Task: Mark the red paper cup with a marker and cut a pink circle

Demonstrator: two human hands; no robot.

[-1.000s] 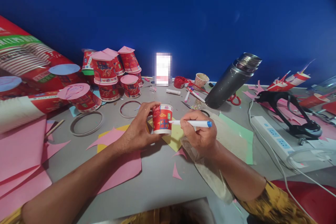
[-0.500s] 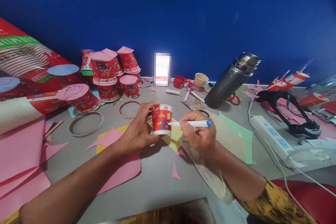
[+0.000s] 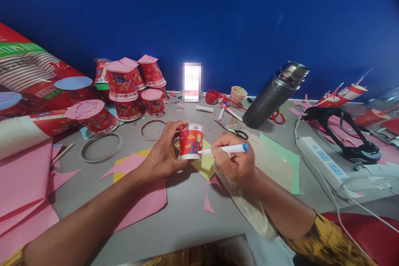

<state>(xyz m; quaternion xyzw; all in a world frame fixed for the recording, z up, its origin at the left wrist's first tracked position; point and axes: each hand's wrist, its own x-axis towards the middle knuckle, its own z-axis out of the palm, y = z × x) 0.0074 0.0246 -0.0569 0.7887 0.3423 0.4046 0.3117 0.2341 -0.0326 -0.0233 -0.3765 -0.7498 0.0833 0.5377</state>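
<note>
My left hand (image 3: 162, 153) is closed around a small red paper cup (image 3: 191, 141) that stands upright on a yellow sheet (image 3: 204, 165) in the middle of the table. My right hand (image 3: 235, 162) grips a white marker with a blue end cap (image 3: 225, 149), held almost level. The marker's tip touches the cup's right side near its base. Pink paper (image 3: 146, 199) lies under my left wrist.
Stacked red cups with pink paper lids (image 3: 131, 87) stand at the back left beside cup packages (image 3: 28, 91). Two tape rings (image 3: 100, 147), scissors (image 3: 232, 129), a tilted steel flask (image 3: 274, 93), a power strip (image 3: 324, 162) with cables and a black stand (image 3: 346, 133) lie around.
The marker tip has slid a little lower and leftward along the cup's side. My left hand keeps its hold on the cup.
</note>
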